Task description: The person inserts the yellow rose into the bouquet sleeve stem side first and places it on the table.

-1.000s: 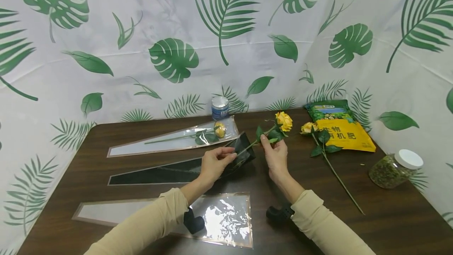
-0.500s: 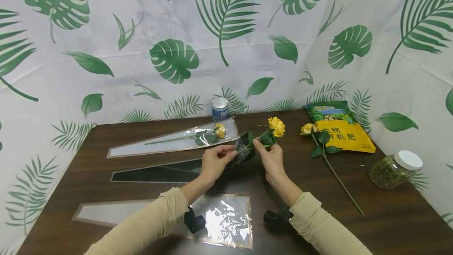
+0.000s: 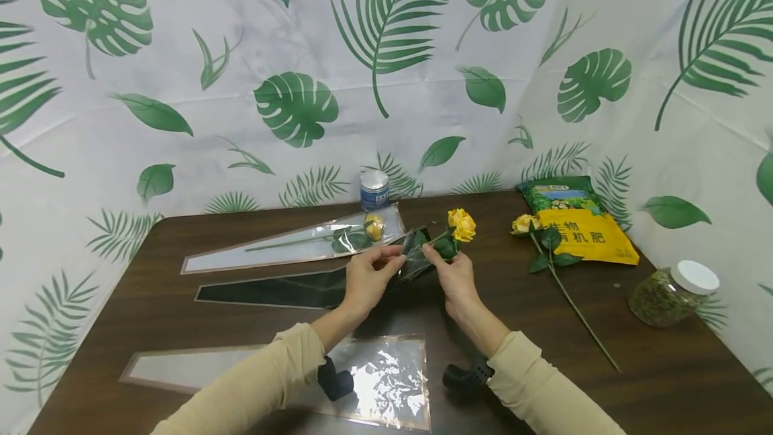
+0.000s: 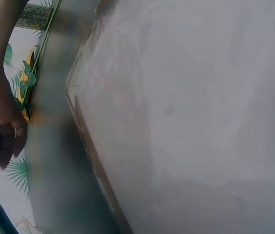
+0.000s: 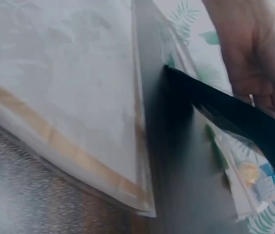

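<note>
Partly inside black wrapper [image 3: 314, 288] — yellow rose [image 3: 461, 225]

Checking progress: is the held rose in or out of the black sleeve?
The rose is partly in: bloom outside, stem running into the black sleeve.

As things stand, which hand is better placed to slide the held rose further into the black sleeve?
Likely the right hand: it holds the yellow rose near the open end of the black sleeve, which the left hand grips.
</note>
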Motion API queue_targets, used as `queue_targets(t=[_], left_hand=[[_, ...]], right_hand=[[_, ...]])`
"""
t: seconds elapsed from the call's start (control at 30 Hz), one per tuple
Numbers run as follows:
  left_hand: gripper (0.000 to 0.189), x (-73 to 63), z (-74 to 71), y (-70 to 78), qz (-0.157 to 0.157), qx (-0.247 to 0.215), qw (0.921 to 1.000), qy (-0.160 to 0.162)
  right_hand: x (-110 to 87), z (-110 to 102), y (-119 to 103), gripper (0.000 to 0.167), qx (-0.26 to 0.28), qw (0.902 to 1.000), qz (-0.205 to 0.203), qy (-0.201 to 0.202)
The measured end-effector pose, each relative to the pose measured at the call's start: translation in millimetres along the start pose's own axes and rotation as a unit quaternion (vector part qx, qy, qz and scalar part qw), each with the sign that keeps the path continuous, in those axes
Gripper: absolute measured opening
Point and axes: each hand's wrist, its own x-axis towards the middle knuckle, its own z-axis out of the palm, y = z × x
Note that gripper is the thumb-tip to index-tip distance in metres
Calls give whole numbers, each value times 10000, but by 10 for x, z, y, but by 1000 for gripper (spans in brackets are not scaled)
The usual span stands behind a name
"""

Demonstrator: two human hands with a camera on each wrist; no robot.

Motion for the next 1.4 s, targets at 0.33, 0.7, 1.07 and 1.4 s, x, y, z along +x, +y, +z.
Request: queue_targets(t=[0.33, 0.7, 1.07, 1.4], left_hand=[[15, -88, -32, 166, -17, -12, 9999, -129], [17, -22, -9, -89, 48, 7, 10000, -48], [16, 8, 5, -41, 123, -16, 9999, -35], [15, -16, -30, -56, 14, 138, 9999, -42]], right_hand=[[97, -38, 29, 48, 676, 9970, -350, 139], [121, -95, -7, 43, 396, 9920, -1035, 612], [69, -72, 74, 49, 242, 9989, -382, -123], [181, -314, 41, 29, 1481, 9694, 438, -1910]])
